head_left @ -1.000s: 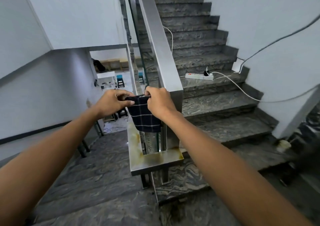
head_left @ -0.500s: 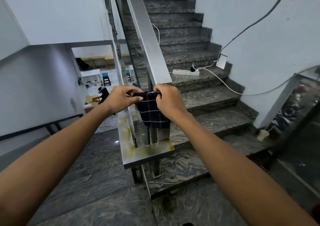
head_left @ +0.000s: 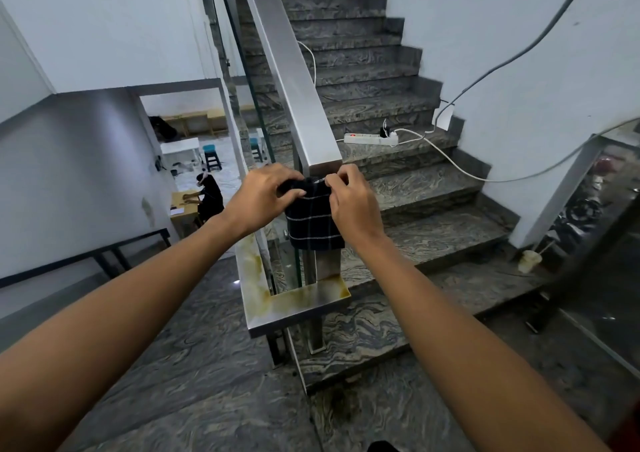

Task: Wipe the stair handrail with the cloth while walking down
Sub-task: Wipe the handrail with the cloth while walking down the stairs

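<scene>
At the lower end of the steel handrail (head_left: 294,80), in the head view, a dark plaid cloth (head_left: 313,219) is held up by both hands, its top edge pinched by the curled fingers of the left hand (head_left: 259,200) and of the right hand (head_left: 353,205). The cloth hangs between them in front of the rail's post, just below the rail's end. A white power strip (head_left: 370,138) is seen lying on a marble step (head_left: 415,191) behind.
</scene>
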